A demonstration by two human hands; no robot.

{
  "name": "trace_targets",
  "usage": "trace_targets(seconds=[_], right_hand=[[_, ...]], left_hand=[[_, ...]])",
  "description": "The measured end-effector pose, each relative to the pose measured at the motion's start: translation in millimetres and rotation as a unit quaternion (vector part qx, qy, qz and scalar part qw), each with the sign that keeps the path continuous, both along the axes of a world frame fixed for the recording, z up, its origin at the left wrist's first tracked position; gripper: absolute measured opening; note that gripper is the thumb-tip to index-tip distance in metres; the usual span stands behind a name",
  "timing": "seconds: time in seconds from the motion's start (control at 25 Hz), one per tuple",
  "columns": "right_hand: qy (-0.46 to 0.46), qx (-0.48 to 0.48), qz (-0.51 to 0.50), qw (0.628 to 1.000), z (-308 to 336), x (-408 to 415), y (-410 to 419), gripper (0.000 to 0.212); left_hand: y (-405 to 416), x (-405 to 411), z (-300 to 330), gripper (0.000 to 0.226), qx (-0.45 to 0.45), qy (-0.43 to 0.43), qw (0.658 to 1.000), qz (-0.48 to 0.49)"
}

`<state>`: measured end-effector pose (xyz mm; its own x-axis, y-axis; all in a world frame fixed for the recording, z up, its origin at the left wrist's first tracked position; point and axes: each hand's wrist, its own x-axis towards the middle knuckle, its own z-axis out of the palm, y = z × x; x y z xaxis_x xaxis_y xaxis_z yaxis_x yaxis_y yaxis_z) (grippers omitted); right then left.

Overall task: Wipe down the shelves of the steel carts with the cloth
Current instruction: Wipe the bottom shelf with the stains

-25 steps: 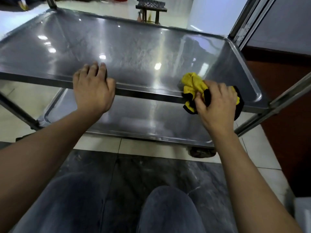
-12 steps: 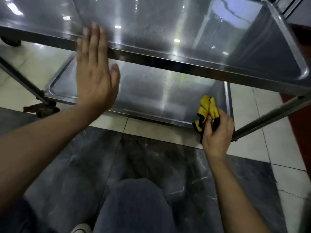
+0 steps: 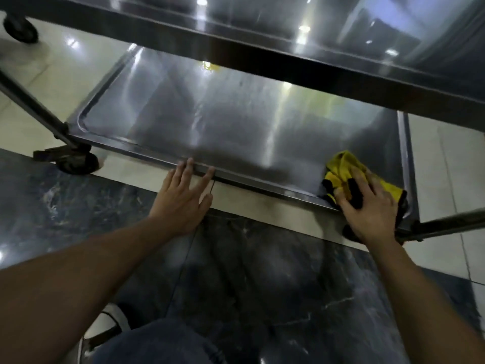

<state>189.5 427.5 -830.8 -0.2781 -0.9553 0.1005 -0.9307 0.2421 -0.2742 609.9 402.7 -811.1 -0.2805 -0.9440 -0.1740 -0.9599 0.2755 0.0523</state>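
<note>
The steel cart's lower shelf (image 3: 210, 122) lies in the middle of the view, under the upper shelf (image 3: 288, 27) that crosses the top. A yellow and black cloth (image 3: 343, 166) rests bunched in the lower shelf's near right corner. My right hand (image 3: 370, 208) presses down on the cloth, fingers spread over it. My left hand (image 3: 183, 198) is flat and open, fingertips touching the lower shelf's front rim near its middle.
A black caster (image 3: 76, 161) sits under the cart's near left leg, another wheel (image 3: 19, 30) at the far left. A slanted steel leg (image 3: 451, 224) runs off to the right. Below are dark marble and pale tiles, my knee (image 3: 162, 342) and a shoe.
The view dropped from the upper shelf to the lower one. My right hand carried the cloth down into the lower shelf's right corner. My left hand left the upper rim and now touches the lower rim.
</note>
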Motion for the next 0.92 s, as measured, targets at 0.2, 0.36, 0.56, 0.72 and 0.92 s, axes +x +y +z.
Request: trace_targets(seconds=[0.2,0.36,0.56,0.72,0.92], right_hand=[[-0.02,0.05,-0.052,0.997,5,25,-44,0.08],[0.0,0.048,0.083,0.995,-1,156,-104,0.068],[-0.011,0.065,0.237,0.969,0,213,-121,0.06],[0.02,0.027,0.073,0.997,-3,86,-76,0.06],[-0.028,0.054,-0.112,0.992,-3,-4,-17,0.065]], left_hand=[[-1,-4,-11,0.074,0.01,0.064,0.998,0.007],[-2,-4,-6,0.08,0.016,0.026,1.0,-0.007],[3,-6,-10,0.084,-0.023,-0.01,1.0,0.001],[7,-12,-13,0.089,-0.032,0.014,0.999,0.025],[8,-27,-15,0.087,-0.035,0.05,0.997,0.055]])
